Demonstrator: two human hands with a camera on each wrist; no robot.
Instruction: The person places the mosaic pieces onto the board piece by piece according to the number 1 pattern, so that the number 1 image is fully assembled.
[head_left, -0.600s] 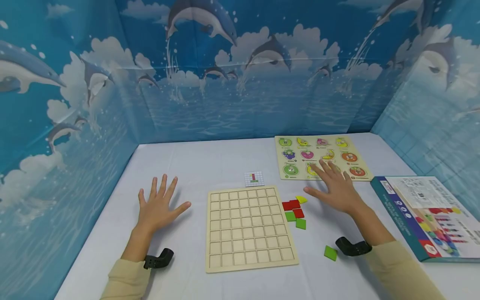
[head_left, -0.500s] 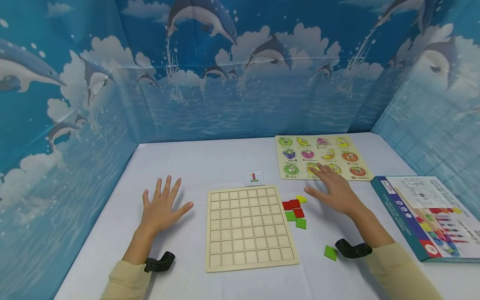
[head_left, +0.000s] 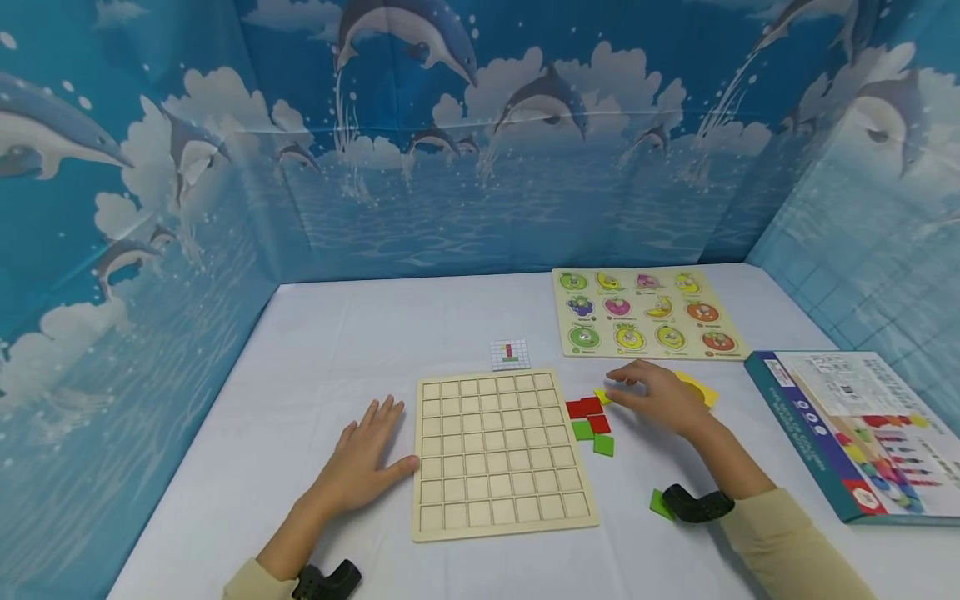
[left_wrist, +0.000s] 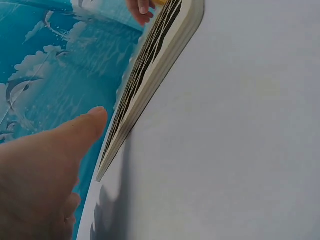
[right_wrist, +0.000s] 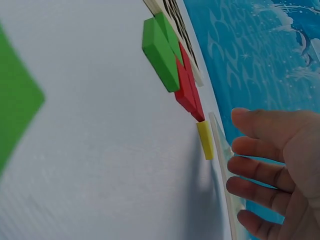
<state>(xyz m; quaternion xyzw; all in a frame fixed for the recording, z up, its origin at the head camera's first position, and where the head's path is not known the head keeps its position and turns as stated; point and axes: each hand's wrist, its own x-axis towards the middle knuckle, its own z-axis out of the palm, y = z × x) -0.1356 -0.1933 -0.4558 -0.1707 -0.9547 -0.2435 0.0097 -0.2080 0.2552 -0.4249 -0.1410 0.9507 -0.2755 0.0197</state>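
Grid board (head_left: 498,454), the pale wooden tray of square cells, lay flat at lower centre of the head view on the white table (head_left: 375,333); in the left wrist view its edge (left_wrist: 150,85) ran diagonally from the top of the frame toward lower left. The boxed game (head_left: 855,429) lay at the right edge of the head view, and the fruit peg puzzle (head_left: 645,312) sat above and right of the grid board, well apart from it.

The left hand (head_left: 363,467) lay flat on the table just left of the grid board, fingers straight and together, thumb tip at the board's left edge, holding nothing; the left wrist view showed the thumb (left_wrist: 75,135) stretched toward that edge. The right hand (head_left: 660,396) hovered right of the board with fingers loosely bent and spread, gripping nothing; in the right wrist view its fingers (right_wrist: 260,125) were apart, close to the yellow piece (right_wrist: 205,140) but not touching it.

Red pieces (head_left: 588,414) and two green squares (head_left: 592,437) clustered just right of the board, the yellow piece (head_left: 602,396) just above them by the fingertips. Another green square (head_left: 658,504) lay lower right, beside the wrist. A small pattern card (head_left: 509,355) lay just above the board's top edge.
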